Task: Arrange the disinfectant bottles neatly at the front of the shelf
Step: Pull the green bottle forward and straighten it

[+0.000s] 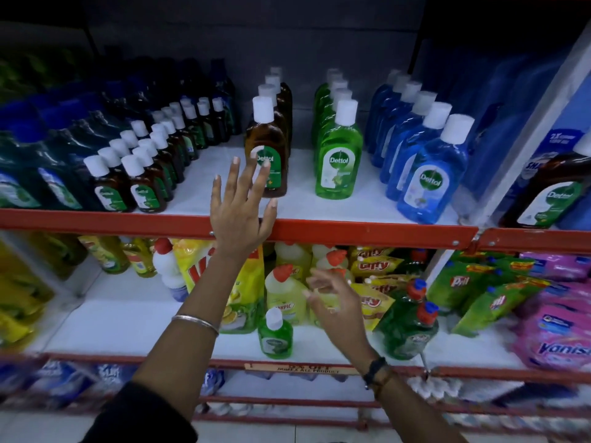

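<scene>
Brown (pixel 267 155), green (pixel 339 155) and blue disinfectant bottles (pixel 431 177) stand upright in front-to-back rows on the shelf (pixel 367 230)

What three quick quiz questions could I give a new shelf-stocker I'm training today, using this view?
1. True or false: the left hand grips the front brown bottle.
2. Which row's front bottle stands nearest the red shelf edge: A brown, B green, C blue?
3. Fill in: the right hand hovers at the ___ shelf.

Key: 1 false, its fingers are spread open in front of the bottle; 2 C, the front blue bottle; 3 lower.
</scene>
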The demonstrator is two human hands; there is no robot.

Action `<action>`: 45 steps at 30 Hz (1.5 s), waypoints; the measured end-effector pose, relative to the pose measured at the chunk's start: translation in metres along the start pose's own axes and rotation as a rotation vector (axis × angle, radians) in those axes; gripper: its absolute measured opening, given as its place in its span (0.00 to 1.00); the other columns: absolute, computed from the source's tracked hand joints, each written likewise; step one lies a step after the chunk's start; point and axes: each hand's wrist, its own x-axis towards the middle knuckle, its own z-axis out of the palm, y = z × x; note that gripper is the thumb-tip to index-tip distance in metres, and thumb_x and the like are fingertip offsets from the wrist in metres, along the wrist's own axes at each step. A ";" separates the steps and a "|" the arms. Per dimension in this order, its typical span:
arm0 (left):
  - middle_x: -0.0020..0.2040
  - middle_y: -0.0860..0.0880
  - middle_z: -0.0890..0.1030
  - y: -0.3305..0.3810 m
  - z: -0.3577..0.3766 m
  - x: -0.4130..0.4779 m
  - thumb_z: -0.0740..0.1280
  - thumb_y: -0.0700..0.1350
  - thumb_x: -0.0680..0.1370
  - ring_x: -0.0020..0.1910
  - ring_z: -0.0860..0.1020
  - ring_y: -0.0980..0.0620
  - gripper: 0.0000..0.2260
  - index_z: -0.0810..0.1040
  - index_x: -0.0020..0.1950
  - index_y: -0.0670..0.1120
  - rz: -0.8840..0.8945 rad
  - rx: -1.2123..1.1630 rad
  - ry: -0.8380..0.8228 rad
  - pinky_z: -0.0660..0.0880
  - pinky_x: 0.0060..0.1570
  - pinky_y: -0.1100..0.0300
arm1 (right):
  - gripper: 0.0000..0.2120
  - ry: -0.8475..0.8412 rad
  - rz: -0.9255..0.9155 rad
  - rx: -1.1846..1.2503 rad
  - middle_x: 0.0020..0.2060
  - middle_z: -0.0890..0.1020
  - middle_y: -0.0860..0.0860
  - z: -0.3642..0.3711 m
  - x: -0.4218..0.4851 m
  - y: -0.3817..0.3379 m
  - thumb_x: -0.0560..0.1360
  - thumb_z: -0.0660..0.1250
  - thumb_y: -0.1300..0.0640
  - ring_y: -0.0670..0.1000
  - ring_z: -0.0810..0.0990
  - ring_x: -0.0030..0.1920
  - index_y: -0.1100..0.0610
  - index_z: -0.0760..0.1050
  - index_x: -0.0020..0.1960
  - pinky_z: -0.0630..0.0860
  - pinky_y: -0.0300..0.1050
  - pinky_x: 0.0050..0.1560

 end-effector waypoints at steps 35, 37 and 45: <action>0.77 0.48 0.66 0.000 -0.003 -0.001 0.51 0.56 0.83 0.78 0.61 0.47 0.24 0.57 0.79 0.53 0.005 -0.038 -0.041 0.62 0.72 0.42 | 0.16 0.200 -0.245 0.306 0.42 0.86 0.45 -0.081 0.090 -0.126 0.67 0.74 0.54 0.50 0.84 0.45 0.56 0.80 0.54 0.82 0.45 0.48; 0.77 0.48 0.66 -0.001 -0.003 -0.001 0.50 0.57 0.83 0.78 0.61 0.47 0.24 0.58 0.79 0.53 0.006 -0.043 -0.045 0.62 0.72 0.42 | 0.16 0.262 -0.288 0.321 0.41 0.86 0.44 -0.092 0.108 -0.135 0.69 0.73 0.56 0.50 0.84 0.43 0.60 0.80 0.55 0.82 0.46 0.47; 0.77 0.48 0.66 0.000 -0.003 -0.002 0.52 0.56 0.82 0.78 0.60 0.47 0.24 0.58 0.79 0.53 0.002 -0.021 -0.037 0.64 0.72 0.42 | 0.10 0.406 -0.291 0.276 0.36 0.83 0.39 -0.098 0.162 -0.130 0.74 0.70 0.60 0.40 0.79 0.40 0.64 0.80 0.53 0.77 0.37 0.46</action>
